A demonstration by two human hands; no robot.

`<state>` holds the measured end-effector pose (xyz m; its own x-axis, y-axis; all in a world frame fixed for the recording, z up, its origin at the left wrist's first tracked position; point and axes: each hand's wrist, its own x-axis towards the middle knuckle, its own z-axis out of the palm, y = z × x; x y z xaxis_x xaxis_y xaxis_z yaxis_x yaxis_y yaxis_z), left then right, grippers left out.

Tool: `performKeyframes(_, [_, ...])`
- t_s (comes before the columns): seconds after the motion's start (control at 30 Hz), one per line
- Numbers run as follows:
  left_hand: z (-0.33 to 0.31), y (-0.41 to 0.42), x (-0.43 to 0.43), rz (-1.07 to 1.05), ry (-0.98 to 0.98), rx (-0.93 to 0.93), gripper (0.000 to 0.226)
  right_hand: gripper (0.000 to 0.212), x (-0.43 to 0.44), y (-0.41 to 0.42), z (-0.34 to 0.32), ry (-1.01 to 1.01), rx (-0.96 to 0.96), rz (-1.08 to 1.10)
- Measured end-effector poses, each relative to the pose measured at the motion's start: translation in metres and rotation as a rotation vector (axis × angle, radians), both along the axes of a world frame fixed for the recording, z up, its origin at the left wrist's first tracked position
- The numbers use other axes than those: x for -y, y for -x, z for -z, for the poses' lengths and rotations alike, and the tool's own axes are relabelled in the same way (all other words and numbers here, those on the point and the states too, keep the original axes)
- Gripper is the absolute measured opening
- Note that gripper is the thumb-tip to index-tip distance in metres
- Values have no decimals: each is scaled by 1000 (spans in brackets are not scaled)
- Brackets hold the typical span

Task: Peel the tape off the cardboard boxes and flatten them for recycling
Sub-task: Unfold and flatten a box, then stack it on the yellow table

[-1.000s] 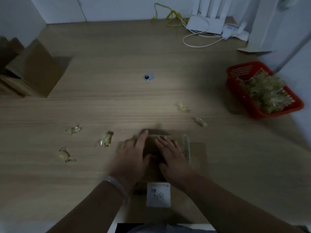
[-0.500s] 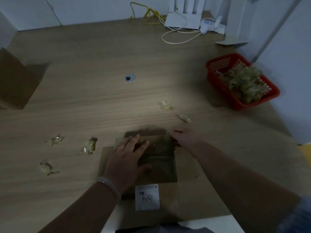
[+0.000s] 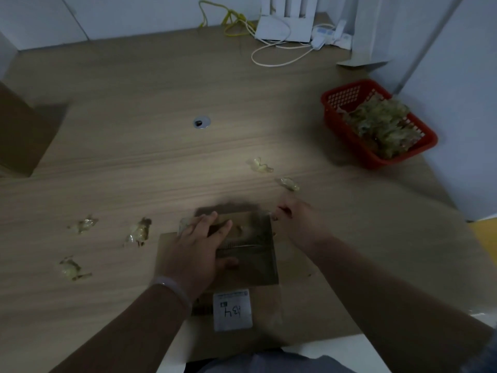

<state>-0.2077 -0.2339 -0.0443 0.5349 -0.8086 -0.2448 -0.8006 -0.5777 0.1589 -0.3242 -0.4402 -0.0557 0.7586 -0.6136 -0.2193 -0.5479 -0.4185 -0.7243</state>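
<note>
Cardboard box (image 3: 295,305) lies opened out at the lower centre of the frame, under both hands. The left hand (image 3: 196,251) presses down on its raised middle flap, palm flat and fingers spread and straight, so it pins the box and grasps nothing. The right hand (image 3: 298,219) sits at the flap's far right corner with its fingers (image 3: 281,211) curled in tight. It may be pinching a tape end there, but the dim, blurred picture does not show this.

The flap's far edge runs left to right across the frame, from a glossy strip (image 3: 183,224) at the left fingertips to the right hand. The right hand is therefore the nearer one to that corner. Any peel would probably run along the edge toward the left hand, or back toward the person.

A white label (image 3: 232,309) is stuck on the near part of the box. Crumpled tape wads (image 3: 138,232) lie on the table (image 3: 161,157) to the left and beyond the right hand. A red basket (image 3: 333,125) full of more wads stands at the upper right.
</note>
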Motion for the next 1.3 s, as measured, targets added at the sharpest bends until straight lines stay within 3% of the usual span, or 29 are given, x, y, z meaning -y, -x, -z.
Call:
performKeyframes(0.1, [1,0,1,-9,-7,-11,78,21,-4,11,3,-60,90,11])
performKeyframes(0.27, [1,0,0,-23,0,-22,79,22,-2,12,5,-638,227,291])
performKeyframes(0.33, [1,0,0,-18,-4,-15,78,27,-3,9,7,-736,230,354])
performKeyframes(0.4, [1,0,0,-13,-9,-8,78,26,-5,6,14,-669,181,341])
performKeyframes(0.5, [2,-1,0,-13,-19,-5,78,22,-10,6,22,-350,58,239])
performKeyframes(0.6, [3,-1,1,-22,-13,-8,79,13,-19,17,22,-125,123,39])
performKeyframes(0.7, [4,-1,1,-30,-4,-19,79,29,-27,23,24,93,100,-72])
performKeyframes(0.8, [4,-1,1,-28,1,-22,78,35,-29,20,25,35,146,120])
performKeyframes(0.87, [4,-1,0,-24,0,-17,78,27,-26,16,24,-1,114,187])
performKeyframes(0.97, [3,-2,0,-17,-4,-13,78,3,-21,13,25,125,108,74])
performKeyframes(1.17, [4,-2,1,-31,3,-29,79,5,-24,25,23,291,221,-60])
performKeyframes(1.3, [5,-1,1,-42,15,-25,79,18,-28,40,21,138,235,-8])
